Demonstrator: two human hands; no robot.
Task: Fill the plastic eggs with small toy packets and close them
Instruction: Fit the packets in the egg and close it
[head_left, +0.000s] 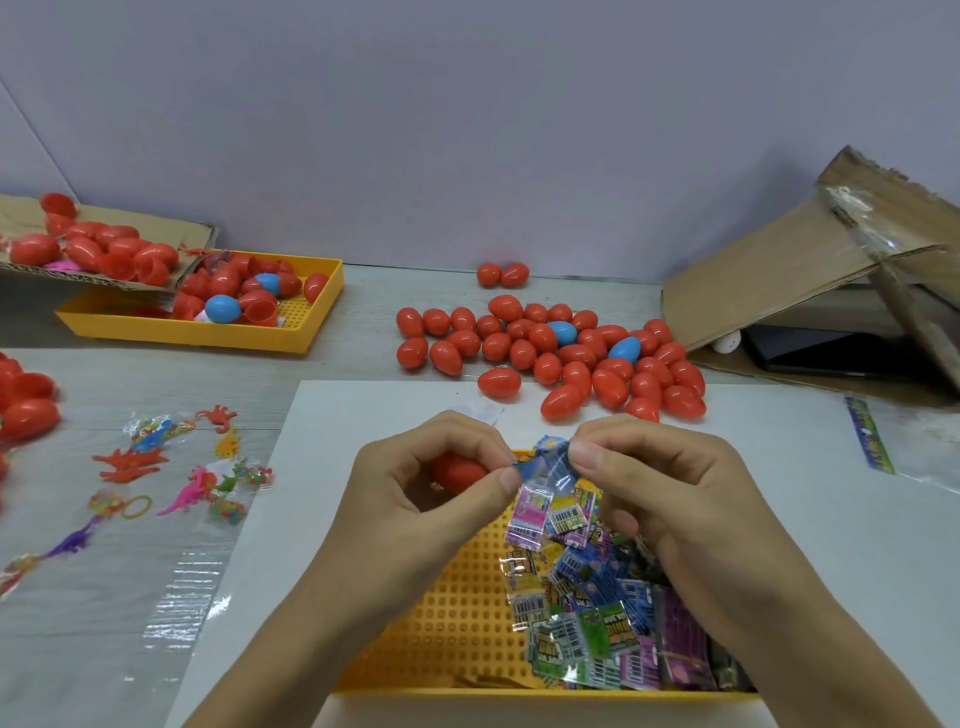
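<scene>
We see torn cardboard (810, 270) propped right of the white sheet (779, 519), and loose rubber dinosaurs (130, 462) left of it.

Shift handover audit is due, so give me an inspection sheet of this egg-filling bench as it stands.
Surface: grey table with a white sheet under the work area.
Job's things: near yellow tray holds toy packets; closed eggs, mostly red with two blue, lie behind it; far yellow tray holds more eggs.
Clutter: loose plastic toys on clear film at left; torn cardboard at right.
Grippers: left hand holds a red egg and, with the right hand, pinches a blue packet.
Cables: nothing seen.
Surroundings: plain pale wall behind.
</scene>
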